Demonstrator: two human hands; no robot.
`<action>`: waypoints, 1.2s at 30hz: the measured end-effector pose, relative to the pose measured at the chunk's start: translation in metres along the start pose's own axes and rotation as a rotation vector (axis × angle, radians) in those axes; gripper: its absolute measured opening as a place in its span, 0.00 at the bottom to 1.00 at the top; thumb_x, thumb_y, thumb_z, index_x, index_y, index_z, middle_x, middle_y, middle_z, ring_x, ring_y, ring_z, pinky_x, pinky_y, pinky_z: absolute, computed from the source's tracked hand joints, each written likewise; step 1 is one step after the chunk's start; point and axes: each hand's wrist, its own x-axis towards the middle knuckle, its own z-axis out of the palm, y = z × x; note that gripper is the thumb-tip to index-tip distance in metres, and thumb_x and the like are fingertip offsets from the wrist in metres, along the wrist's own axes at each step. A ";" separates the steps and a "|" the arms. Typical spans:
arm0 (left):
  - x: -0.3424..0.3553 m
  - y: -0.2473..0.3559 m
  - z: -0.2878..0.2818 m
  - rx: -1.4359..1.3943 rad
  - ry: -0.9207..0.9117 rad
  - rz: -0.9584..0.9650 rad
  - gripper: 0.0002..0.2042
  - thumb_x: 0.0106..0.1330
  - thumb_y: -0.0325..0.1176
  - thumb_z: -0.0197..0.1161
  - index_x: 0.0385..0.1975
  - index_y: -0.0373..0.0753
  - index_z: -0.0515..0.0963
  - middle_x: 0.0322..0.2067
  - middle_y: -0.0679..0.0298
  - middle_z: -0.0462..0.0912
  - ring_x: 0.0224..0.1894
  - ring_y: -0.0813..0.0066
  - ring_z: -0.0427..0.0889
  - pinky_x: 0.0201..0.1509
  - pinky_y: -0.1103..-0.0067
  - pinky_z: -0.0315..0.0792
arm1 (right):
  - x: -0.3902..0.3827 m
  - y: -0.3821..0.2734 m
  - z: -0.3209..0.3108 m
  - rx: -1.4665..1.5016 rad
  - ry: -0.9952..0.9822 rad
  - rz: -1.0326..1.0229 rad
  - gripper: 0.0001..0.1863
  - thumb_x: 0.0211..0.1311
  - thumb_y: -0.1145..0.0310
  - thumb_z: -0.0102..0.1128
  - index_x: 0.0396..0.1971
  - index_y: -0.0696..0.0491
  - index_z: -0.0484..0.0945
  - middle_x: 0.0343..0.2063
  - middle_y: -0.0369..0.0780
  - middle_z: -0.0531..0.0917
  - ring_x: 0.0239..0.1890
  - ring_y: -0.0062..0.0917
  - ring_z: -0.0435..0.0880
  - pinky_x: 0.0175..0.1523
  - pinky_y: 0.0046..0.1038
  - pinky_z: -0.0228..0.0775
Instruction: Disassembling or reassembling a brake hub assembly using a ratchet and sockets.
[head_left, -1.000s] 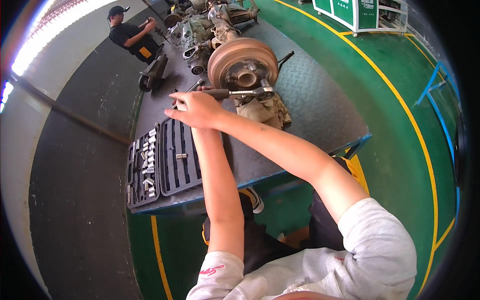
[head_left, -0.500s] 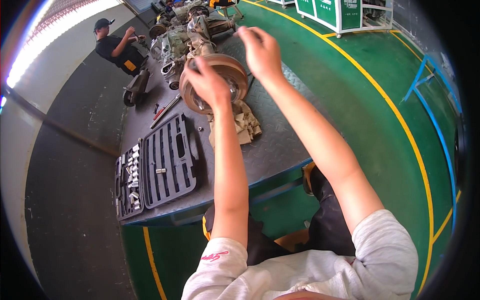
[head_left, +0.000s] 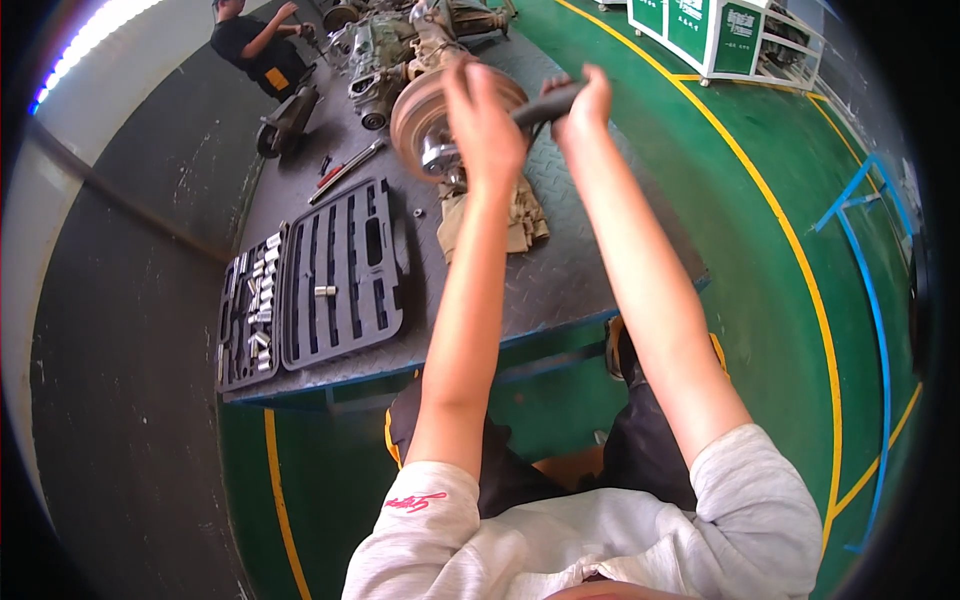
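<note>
Rust-brown brake drum [head_left: 425, 110] stands on my steel bench [head_left: 560, 270], atop a tan rag [head_left: 495, 215]. My left hand [head_left: 485, 120] lies open against its face; my right hand [head_left: 580, 100] grips a dark tool handle [head_left: 545, 103]. An open socket case [head_left: 315, 285] lies left.

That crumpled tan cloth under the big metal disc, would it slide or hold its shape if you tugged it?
The tan cloth looks limp and wrinkled, so it would probably flop. Its top edge seems tucked beneath the metal disc, so it would likely snag rather than slide free.
</note>
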 end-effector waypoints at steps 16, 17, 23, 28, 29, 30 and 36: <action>0.036 -0.081 -0.150 -0.979 0.523 -0.656 0.34 0.68 0.62 0.37 0.54 0.33 0.66 0.46 0.49 0.76 0.51 0.56 0.77 0.54 0.63 0.74 | -0.136 0.118 0.045 -1.255 -1.155 -0.484 0.20 0.64 0.53 0.61 0.41 0.55 0.86 0.35 0.43 0.88 0.38 0.27 0.86 0.49 0.28 0.74; 0.038 -0.081 -0.140 -0.967 0.581 -0.711 0.36 0.68 0.62 0.39 0.57 0.31 0.61 0.40 0.54 0.74 0.41 0.61 0.76 0.45 0.67 0.73 | -0.134 0.103 0.052 -1.233 -1.001 -0.527 0.19 0.64 0.54 0.61 0.38 0.56 0.86 0.32 0.42 0.88 0.34 0.26 0.85 0.47 0.27 0.74; 0.046 -0.028 -0.087 -0.661 0.405 -0.446 0.39 0.66 0.67 0.48 0.61 0.36 0.58 0.42 0.57 0.68 0.42 0.67 0.71 0.51 0.69 0.70 | -0.091 0.004 0.062 -0.902 -0.677 -0.279 0.32 0.71 0.46 0.50 0.61 0.58 0.69 0.51 0.43 0.81 0.53 0.26 0.78 0.58 0.26 0.68; 0.035 0.027 -0.015 -0.377 -0.168 -0.110 0.31 0.72 0.58 0.45 0.58 0.33 0.68 0.52 0.51 0.74 0.52 0.62 0.74 0.59 0.69 0.67 | -0.063 -0.013 0.044 -0.300 -0.433 -0.006 0.39 0.66 0.34 0.45 0.57 0.58 0.72 0.45 0.43 0.82 0.47 0.29 0.81 0.51 0.28 0.73; 0.022 0.033 0.004 -0.146 -0.333 -0.067 0.28 0.73 0.52 0.47 0.56 0.31 0.71 0.53 0.44 0.74 0.55 0.52 0.73 0.62 0.67 0.65 | -0.055 -0.023 0.040 -0.242 -0.308 0.004 0.37 0.68 0.34 0.42 0.55 0.56 0.73 0.47 0.44 0.81 0.49 0.29 0.80 0.52 0.28 0.72; 0.011 0.037 0.020 0.091 -0.490 -0.022 0.24 0.74 0.47 0.48 0.53 0.28 0.75 0.55 0.36 0.73 0.59 0.43 0.72 0.65 0.65 0.63 | -0.045 -0.031 0.035 -0.103 -0.287 -0.182 0.32 0.71 0.39 0.42 0.49 0.55 0.76 0.42 0.42 0.83 0.43 0.25 0.82 0.49 0.26 0.73; 0.003 0.043 0.022 0.205 -0.505 0.157 0.32 0.70 0.59 0.47 0.52 0.32 0.79 0.56 0.40 0.76 0.65 0.46 0.69 0.67 0.65 0.63 | 0.011 -0.047 -0.032 -0.175 0.136 0.057 0.26 0.73 0.45 0.30 0.33 0.53 0.66 0.27 0.40 0.72 0.30 0.29 0.75 0.36 0.36 0.73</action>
